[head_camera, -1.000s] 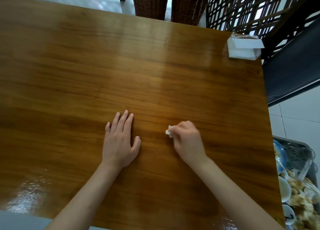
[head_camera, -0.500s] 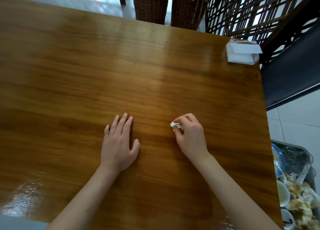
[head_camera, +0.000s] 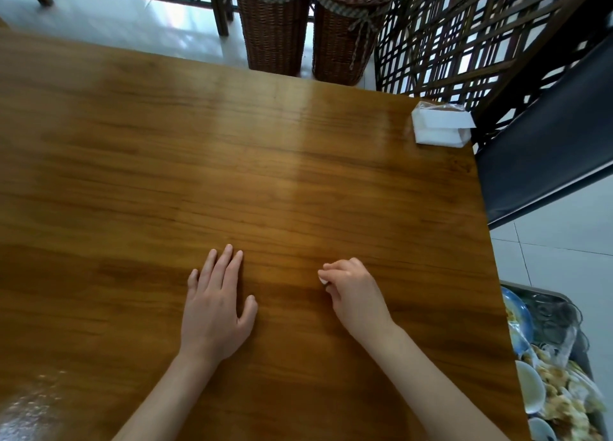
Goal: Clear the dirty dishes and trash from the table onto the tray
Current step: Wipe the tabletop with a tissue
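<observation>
A tissue pack (head_camera: 440, 129) sits at the table's (head_camera: 232, 175) far right corner and the tray (head_camera: 557, 357) of dirty dishes stands beside its right edge, while the left hand (head_camera: 217, 303) lies flat, fingers straight, and the right hand (head_camera: 355, 291) pinches a white scrap (head_camera: 322, 279) on the tabletop.

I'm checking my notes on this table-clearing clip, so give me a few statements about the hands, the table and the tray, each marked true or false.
1. The left hand lies flat on the table. True.
2. The right hand is empty. False: its fingers pinch a small white scrap.
3. The napkin pack sits at the table's far right corner. True.
4. The tray is on the table. False: it stands beside the table's right edge, loaded with dirty dishes.
</observation>
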